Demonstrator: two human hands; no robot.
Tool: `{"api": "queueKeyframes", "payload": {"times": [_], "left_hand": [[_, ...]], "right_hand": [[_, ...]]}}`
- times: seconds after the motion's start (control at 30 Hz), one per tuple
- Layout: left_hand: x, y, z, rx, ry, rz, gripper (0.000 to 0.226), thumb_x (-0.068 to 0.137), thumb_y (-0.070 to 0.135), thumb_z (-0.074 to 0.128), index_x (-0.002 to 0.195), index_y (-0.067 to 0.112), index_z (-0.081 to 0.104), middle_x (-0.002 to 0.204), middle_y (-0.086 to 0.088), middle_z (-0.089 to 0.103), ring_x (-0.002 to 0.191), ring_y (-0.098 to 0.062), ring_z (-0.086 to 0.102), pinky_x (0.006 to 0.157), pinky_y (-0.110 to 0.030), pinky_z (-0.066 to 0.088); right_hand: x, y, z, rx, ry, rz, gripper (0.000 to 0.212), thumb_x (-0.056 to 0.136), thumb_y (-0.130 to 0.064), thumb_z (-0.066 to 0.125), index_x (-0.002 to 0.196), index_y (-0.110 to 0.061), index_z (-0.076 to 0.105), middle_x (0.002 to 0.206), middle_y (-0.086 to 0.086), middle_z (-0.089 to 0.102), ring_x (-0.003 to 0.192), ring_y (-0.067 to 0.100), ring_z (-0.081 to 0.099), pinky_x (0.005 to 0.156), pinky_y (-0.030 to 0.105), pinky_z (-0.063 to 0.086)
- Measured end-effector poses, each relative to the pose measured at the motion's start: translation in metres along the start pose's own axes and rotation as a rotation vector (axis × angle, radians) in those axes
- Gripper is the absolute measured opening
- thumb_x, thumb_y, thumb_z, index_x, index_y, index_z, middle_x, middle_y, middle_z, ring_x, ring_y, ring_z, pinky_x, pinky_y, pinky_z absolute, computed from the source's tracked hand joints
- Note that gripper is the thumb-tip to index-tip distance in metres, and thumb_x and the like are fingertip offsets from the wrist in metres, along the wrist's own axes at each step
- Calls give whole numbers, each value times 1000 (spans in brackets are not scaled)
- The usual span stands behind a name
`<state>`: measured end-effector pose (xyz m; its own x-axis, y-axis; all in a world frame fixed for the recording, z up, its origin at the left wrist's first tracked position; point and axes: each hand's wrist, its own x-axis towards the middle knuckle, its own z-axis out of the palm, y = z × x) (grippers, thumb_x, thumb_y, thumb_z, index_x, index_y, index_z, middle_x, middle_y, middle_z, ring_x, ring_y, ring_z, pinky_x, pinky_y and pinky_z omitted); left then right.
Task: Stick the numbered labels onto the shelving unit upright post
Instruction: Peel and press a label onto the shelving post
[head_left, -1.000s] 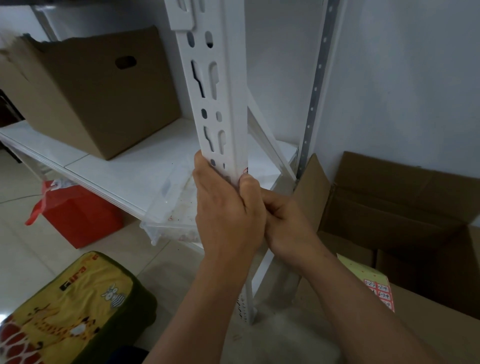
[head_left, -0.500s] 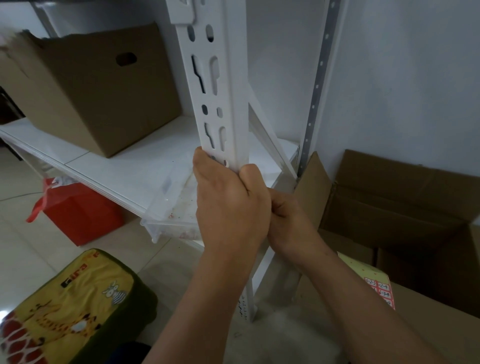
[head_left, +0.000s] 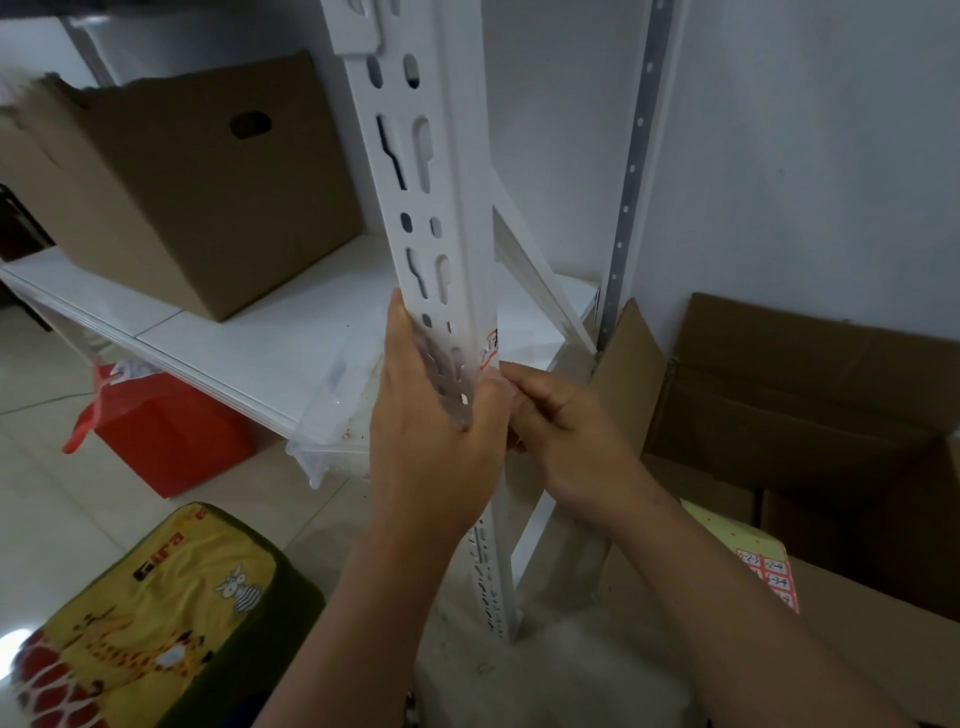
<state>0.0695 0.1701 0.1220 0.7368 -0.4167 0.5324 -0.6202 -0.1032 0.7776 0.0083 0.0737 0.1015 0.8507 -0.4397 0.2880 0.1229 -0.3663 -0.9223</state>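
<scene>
Beside the cardboard box (head_left: 197, 176), left hand (head_left: 431, 441) grips post (head_left: 441, 208); right hand (head_left: 566, 436) grip apparently pinched, unclear.

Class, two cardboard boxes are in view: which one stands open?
The cardboard box on the floor at right; its flaps stand up. The cardboard box on the shelf is closed on top.

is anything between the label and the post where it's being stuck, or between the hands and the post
Nothing visible is in the way. The label already lies on the right edge of the post, just above the hands. The left hand holds the post directly, and the right hand meets it from the right. Whether the label is fully pressed down is unclear.
</scene>
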Motion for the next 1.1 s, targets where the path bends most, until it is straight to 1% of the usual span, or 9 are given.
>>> {"api": "queueKeyframes", "payload": {"times": [0.13, 0.23, 0.37, 0.6, 0.77, 0.87, 0.97, 1.03, 1.1], "left_hand": [[1, -1, -1, -108, 55, -6, 50, 87, 35, 39, 137, 27, 37, 123, 7, 58, 103, -2, 62, 72, -12, 52], [4, -2, 1, -149, 120, -47, 37, 88, 23, 34, 122, 22, 48, 97, 10, 64, 81, 2, 62, 60, -12, 49], [5, -5, 1, -146, 176, -43, 28, 88, 18, 35, 109, 21, 53, 71, 19, 58, 58, -1, 53, 50, -13, 42], [6, -4, 2, -133, 199, -27, 29, 88, 17, 36, 105, 6, 57, 64, 17, 52, 53, 0, 50, 47, -10, 38], [6, -5, 2, -134, 213, -33, 27, 88, 17, 37, 102, 6, 57, 63, 16, 49, 52, 0, 49, 48, -10, 38], [6, -6, 3, -144, 216, -38, 23, 88, 18, 37, 100, 12, 56, 61, 17, 53, 51, -2, 49, 47, -12, 38], [5, -6, -2, -247, 180, -54, 25, 87, 16, 35, 96, 20, 58, 70, 11, 61, 59, -9, 55, 52, -27, 48], [7, -6, -8, -377, 150, -87, 33, 88, 17, 32, 97, 28, 61, 85, 2, 68, 81, -23, 65, 67, -41, 55], [9, -6, -10, -466, 135, -150, 36, 88, 20, 30, 103, 26, 63, 100, -1, 70, 94, -20, 67, 77, -35, 56]], "right_hand": [[-2, -5, 4, -169, 230, -157, 18, 94, -35, 51, 112, -37, 54, 97, -33, 54, 89, -14, 56, 68, 3, 47], [-2, -8, 4, -297, 379, -310, 17, 93, -29, 56, 109, -24, 62, 97, -22, 60, 87, -17, 54, 71, -2, 42], [0, -11, 7, -504, 434, -458, 29, 92, -30, 55, 105, -8, 69, 95, 2, 71, 82, -3, 54, 74, 4, 47], [4, -22, 0, -716, 395, -558, 25, 94, -25, 53, 93, -7, 70, 80, 4, 70, 66, 15, 64, 58, 28, 56], [9, -29, -5, -840, 349, -617, 30, 94, -27, 47, 83, -9, 68, 71, 4, 66, 57, 17, 58, 52, 32, 53], [10, -30, 0, -848, 388, -622, 34, 94, -32, 45, 81, -9, 68, 70, 4, 67, 57, 15, 59, 54, 28, 53], [0, -28, 14, -845, 389, -653, 27, 94, -26, 51, 78, -9, 64, 69, 5, 64, 58, 13, 52, 51, 25, 47], [-7, -24, 18, -781, 334, -670, 23, 94, -21, 52, 80, -7, 65, 72, 6, 65, 62, 15, 57, 57, 23, 48], [-8, -22, 11, -633, 330, -606, 17, 93, -17, 55, 83, -7, 65, 74, 2, 64, 64, 11, 58, 58, 20, 51]]}}
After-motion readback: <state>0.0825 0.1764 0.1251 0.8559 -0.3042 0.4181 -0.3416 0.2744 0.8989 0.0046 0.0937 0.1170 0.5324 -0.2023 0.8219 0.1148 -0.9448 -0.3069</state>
